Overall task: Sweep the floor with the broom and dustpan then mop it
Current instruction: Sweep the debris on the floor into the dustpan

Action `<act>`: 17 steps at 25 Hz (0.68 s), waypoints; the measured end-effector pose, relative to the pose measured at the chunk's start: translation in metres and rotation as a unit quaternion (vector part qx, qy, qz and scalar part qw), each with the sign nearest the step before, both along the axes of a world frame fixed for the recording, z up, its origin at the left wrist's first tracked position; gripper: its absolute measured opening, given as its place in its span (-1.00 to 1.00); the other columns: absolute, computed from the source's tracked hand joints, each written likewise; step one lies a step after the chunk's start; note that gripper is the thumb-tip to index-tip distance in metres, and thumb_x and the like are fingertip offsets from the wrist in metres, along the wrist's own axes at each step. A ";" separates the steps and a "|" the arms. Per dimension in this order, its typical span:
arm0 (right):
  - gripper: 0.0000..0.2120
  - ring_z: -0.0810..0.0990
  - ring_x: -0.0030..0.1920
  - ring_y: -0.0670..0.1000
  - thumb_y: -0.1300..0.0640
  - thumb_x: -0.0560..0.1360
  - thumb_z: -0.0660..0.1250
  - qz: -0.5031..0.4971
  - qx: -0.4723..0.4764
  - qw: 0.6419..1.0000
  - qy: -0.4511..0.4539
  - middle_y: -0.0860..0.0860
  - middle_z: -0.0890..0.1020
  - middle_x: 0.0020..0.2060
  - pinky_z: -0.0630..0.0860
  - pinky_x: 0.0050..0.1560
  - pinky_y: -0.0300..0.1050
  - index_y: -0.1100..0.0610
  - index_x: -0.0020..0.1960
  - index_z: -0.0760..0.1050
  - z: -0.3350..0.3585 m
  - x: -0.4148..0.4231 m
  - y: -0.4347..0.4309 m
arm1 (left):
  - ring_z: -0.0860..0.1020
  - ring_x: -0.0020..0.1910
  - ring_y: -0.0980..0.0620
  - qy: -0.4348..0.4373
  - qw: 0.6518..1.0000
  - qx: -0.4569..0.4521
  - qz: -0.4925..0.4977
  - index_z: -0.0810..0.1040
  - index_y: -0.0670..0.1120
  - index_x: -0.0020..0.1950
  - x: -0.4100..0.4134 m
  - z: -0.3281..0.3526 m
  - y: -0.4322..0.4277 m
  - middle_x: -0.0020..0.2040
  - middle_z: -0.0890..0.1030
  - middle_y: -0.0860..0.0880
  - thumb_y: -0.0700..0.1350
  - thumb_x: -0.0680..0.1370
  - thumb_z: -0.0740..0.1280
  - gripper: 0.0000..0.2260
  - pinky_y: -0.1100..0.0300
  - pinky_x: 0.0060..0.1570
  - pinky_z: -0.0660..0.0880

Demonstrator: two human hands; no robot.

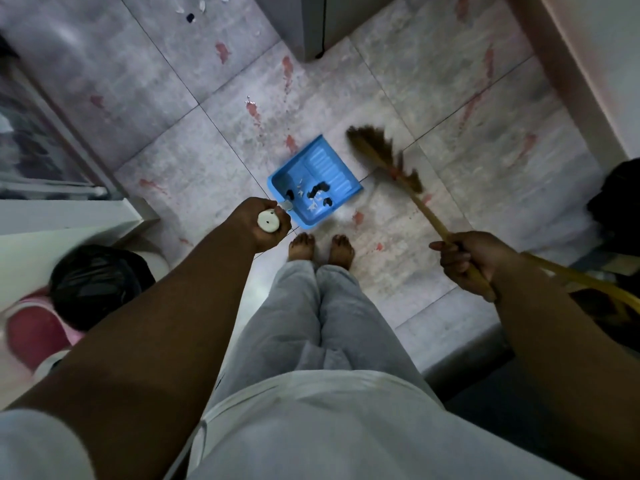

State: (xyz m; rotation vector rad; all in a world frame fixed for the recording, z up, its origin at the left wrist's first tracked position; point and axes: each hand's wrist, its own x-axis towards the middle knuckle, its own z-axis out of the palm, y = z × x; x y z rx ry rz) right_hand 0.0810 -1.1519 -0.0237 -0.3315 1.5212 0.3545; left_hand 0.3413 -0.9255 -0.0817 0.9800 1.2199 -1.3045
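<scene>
Gripping the top of a long upright handle [268, 221], the left hand [254, 226] is curled tight round its white round cap, which lets the person steady the dustpan [325, 161] from standing height without stooping. The right hand [464, 261] is closed round the broom [429, 213] partway down its smooth yellowish stick, with the rest of the stick running back past the wrist (a low grip that seems to suit short, flicking strokes). The pan is blue moulded plastic, square and shallow with a ribbed bed, and it lies flat on the floor [173, 98] just ahead of the bare feet [322, 247], its open lip turned toward the broom side. Black clumps and pale scraps [317, 194] already lie in its back half. The broom's head [377, 147] is a soft brown fan of grass-like bristles, blurred, just beside the pan's far right edge. I judge it to be mid-stroke, drawing dirt to the lip. The floor is large pale grey tiles with dark joints, streaked with reddish stains [289, 69] that a broom will not lift and that the mop must deal with. More pale scraps [194, 10] lie well apart at the top, unswept. No mop is in view. At the left stands a bin with a black liner [93, 278].
</scene>
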 end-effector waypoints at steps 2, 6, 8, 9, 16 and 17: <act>-0.73 0.25 -0.68 -0.15 0.11 0.67 0.03 -0.013 0.042 0.999 -0.018 -0.04 0.33 -0.55 0.21 -0.72 -0.32 0.26 0.04 0.41 0.022 -0.022 0.007 | 0.42 -0.59 0.06 -0.001 1.000 0.006 0.002 0.27 -0.23 0.42 0.001 -0.003 -0.001 -0.30 0.37 -0.09 -0.20 0.60 0.21 -0.61 0.30 -0.59 0.47; -0.68 0.27 -0.67 -0.13 0.05 0.66 0.06 -0.023 0.041 0.998 -0.031 -0.02 0.35 -0.53 0.26 -0.73 -0.28 0.26 0.18 0.45 0.069 -0.060 0.023 | 0.43 -0.58 0.05 -0.001 1.000 0.005 -0.005 0.30 -0.22 0.31 0.004 -0.005 0.001 -0.30 0.38 -0.10 -0.20 0.60 0.21 -0.70 0.30 -0.57 0.47; -0.67 0.27 -0.67 -0.13 0.06 0.66 0.06 -0.018 0.033 0.999 -0.031 -0.02 0.34 -0.53 0.26 -0.74 -0.29 0.27 0.19 0.45 0.077 -0.061 0.023 | 0.43 -0.58 0.04 -0.001 1.000 0.004 -0.010 0.30 -0.25 0.25 0.004 -0.005 0.003 -0.31 0.38 -0.10 -0.19 0.60 0.21 -0.74 0.31 -0.56 0.48; -0.67 0.27 -0.67 -0.13 0.06 0.66 0.06 -0.015 0.031 0.999 -0.032 -0.02 0.34 -0.54 0.26 -0.74 -0.29 0.28 0.18 0.45 0.077 -0.058 0.021 | 0.43 -0.57 0.05 -0.002 1.000 0.003 -0.012 0.30 -0.25 0.24 0.004 -0.006 0.003 -0.32 0.39 -0.10 -0.19 0.60 0.22 -0.74 0.31 -0.56 0.48; -0.69 0.26 -0.68 -0.14 0.08 0.67 0.04 -0.021 0.011 0.999 -0.040 -0.02 0.34 -0.55 0.23 -0.73 -0.32 0.27 0.05 0.45 0.076 -0.039 0.020 | 0.43 -0.59 0.04 -0.003 1.000 -0.016 0.027 0.29 -0.28 0.25 0.004 0.012 0.024 -0.41 0.39 -0.13 -0.18 0.60 0.21 -0.72 0.31 -0.56 0.48; -0.69 0.26 -0.68 -0.14 0.08 0.67 0.03 -0.019 0.006 0.999 -0.042 -0.02 0.34 -0.55 0.22 -0.72 -0.32 0.27 0.03 0.45 0.077 -0.036 0.019 | 0.42 -0.60 0.05 0.000 0.999 -0.020 0.035 0.29 -0.30 0.23 0.005 0.018 0.030 -0.43 0.38 -0.12 -0.18 0.60 0.20 -0.73 0.30 -0.58 0.47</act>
